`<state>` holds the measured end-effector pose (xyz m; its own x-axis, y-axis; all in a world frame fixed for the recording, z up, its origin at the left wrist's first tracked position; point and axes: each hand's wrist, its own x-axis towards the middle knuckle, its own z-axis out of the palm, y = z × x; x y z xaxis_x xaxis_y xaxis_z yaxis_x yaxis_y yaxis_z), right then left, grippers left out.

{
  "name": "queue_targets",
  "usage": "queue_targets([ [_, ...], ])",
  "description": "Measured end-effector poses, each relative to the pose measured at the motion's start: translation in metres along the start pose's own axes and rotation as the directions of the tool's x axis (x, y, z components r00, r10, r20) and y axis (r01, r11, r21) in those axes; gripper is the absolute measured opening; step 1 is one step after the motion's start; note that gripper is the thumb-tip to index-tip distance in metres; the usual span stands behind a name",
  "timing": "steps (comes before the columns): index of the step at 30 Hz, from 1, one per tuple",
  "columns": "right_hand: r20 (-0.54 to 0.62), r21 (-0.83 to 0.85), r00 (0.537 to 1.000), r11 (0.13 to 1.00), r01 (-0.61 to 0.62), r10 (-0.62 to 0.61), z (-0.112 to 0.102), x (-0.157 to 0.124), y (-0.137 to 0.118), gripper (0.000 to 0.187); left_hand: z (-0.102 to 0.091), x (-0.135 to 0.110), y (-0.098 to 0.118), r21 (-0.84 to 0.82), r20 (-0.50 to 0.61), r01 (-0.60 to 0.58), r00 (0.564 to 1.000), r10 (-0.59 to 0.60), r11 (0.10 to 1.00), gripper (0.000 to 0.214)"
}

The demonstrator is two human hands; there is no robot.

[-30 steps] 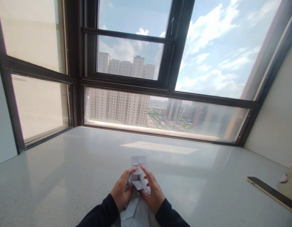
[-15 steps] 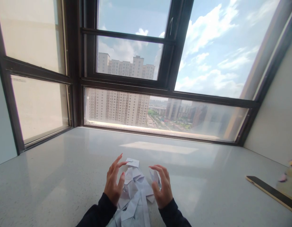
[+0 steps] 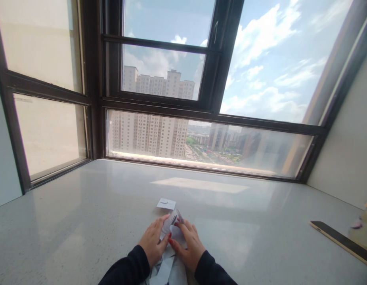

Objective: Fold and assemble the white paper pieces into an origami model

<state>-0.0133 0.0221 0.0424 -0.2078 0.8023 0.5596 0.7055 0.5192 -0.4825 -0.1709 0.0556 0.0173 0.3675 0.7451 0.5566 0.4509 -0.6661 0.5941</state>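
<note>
My left hand (image 3: 153,240) and my right hand (image 3: 192,244) are close together, pressing white pieces of paper (image 3: 171,225) between them from both sides. The fingers curl inward and the thumbs nearly meet in the middle. More white paper pieces (image 3: 164,271), folded and overlapping, lie nearer to me between my wrists. Just beyond my fingertips, a small folded white paper (image 3: 166,204) lies apart from the rest. Part of the heap is hidden behind my hands.
The papers lie on a pale speckled windowsill (image 3: 82,229). A phone (image 3: 341,240) rests at the right, beside a blurred yellowish object (image 3: 364,227) at the edge. A dark window frame (image 3: 207,168) borders the far side, and a white wall (image 3: 350,138) the right.
My hands have come inward from either side and closed around the paper pieces. The heap is squeezed narrower and its far part stands up between my fingers.
</note>
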Motion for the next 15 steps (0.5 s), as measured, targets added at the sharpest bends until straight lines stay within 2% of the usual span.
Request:
queue_targets([
  [3,-0.056,0.134,0.998,0.991,0.029,-0.021,0.0,0.002,0.001,0.047,-0.003,0.003,0.007,-0.137,-0.006,-0.001,1.0,0.0,0.991,0.046],
  [7,-0.116,0.177,0.99,0.979,0.1,-0.08,-0.006,0.007,0.0,0.052,-0.006,0.006,0.027,-0.197,-0.076,-0.084,0.995,0.07,0.977,0.044],
  [12,-0.261,0.155,0.961,0.979,0.132,-0.089,-0.016,0.011,-0.006,0.05,-0.022,0.01,0.046,-0.133,-0.179,-0.192,0.97,0.167,0.972,0.037],
  [15,-0.3,0.103,0.951,0.988,0.113,-0.078,-0.022,0.011,-0.007,0.039,-0.033,0.011,0.049,-0.003,-0.271,-0.173,0.948,0.166,0.985,0.036],
])
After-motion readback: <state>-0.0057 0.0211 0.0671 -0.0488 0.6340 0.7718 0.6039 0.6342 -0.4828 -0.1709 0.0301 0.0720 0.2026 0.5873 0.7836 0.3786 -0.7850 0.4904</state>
